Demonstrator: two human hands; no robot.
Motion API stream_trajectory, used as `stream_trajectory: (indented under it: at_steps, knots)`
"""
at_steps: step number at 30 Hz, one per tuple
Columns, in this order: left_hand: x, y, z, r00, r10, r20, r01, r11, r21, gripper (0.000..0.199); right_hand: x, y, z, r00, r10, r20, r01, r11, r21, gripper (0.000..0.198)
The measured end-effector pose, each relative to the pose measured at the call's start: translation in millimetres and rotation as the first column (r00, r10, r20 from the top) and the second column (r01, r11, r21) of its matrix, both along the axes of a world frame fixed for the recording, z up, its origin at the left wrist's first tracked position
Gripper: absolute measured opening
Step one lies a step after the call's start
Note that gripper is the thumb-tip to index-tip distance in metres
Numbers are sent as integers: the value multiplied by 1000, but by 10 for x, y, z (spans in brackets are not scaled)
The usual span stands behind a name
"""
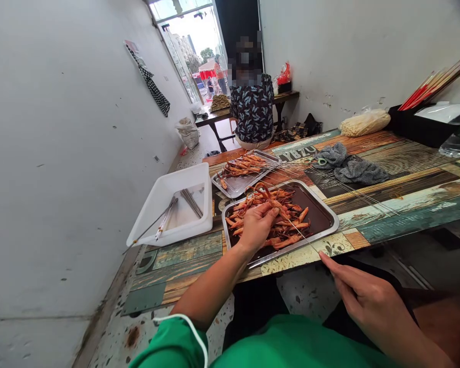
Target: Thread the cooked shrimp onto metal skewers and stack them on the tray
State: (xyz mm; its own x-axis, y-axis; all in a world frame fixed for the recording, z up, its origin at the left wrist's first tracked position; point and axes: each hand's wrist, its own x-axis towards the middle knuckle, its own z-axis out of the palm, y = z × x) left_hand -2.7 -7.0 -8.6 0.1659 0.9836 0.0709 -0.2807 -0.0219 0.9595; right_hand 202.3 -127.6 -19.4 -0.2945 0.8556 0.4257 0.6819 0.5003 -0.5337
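Note:
Over a metal tray (331,217) of dark sauce, my left hand (257,225) is closed on a long, reddish-brown marinated meat piece (279,204). Its exact kind I cannot make out. Several similar pieces (291,241) lie heaped in the sauce below. A thin metal skewer (304,237) runs from that piece down to my right hand (362,289), which pinches its near end just off the table's front edge. Whether the tip is inside the meat is hidden by my left fingers.
Behind stands a second tray (233,190) with skewered pieces (249,164). A white tub (164,204) at left holds metal skewers (191,203). Grey cloths (360,171), loose skewers (368,200), a bag of thin sticks (366,122) and a black box (417,125) occupy the right. A person (252,110) sits beyond.

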Motion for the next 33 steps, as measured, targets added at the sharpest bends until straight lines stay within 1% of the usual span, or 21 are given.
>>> stream_trajectory:
  at_steps: [5, 8, 13, 17, 20, 23, 28, 33]
  knots:
    - [-2, 9, -5, 1000, 7, -4, -7, 1000, 21, 25, 49, -26, -1, 1000, 8, 9, -8, 1000, -14, 38]
    - [-3, 4, -9, 1000, -16, -18, 16, 999, 33, 24, 60, -40, 5, 1000, 12, 8, -12, 1000, -23, 38]
    - [-2, -9, -5, 999, -26, -37, 27, 999, 34, 24, 72, -51, 19, 1000, -15, -3, 15, 1000, -9, 38]
    - [4, -2, 5, 1000, -20, 15, 20, 1000, 10, 25, 86, -59, 40, 1000, -9, 5, 9, 1000, -16, 38]
    - [4, 3, 5, 999, -32, 35, 32, 999, 15, 24, 97, -59, 49, 1000, 5, 7, -5, 1000, -22, 38]
    - [-1, 1, 0, 999, -47, 17, 47, 998, 44, 23, 108, -54, 49, 1000, 19, 1, -19, 1000, -21, 38]
    - [-3, -12, -4, 997, -59, -49, 62, 995, 83, 22, 105, -54, 45, 1000, 10, 2, -10, 998, -65, 40]
    - [2, -14, -3, 998, -54, -29, 56, 996, 76, 23, 66, -56, 54, 1000, 1, 12, 0, 999, -41, 40]
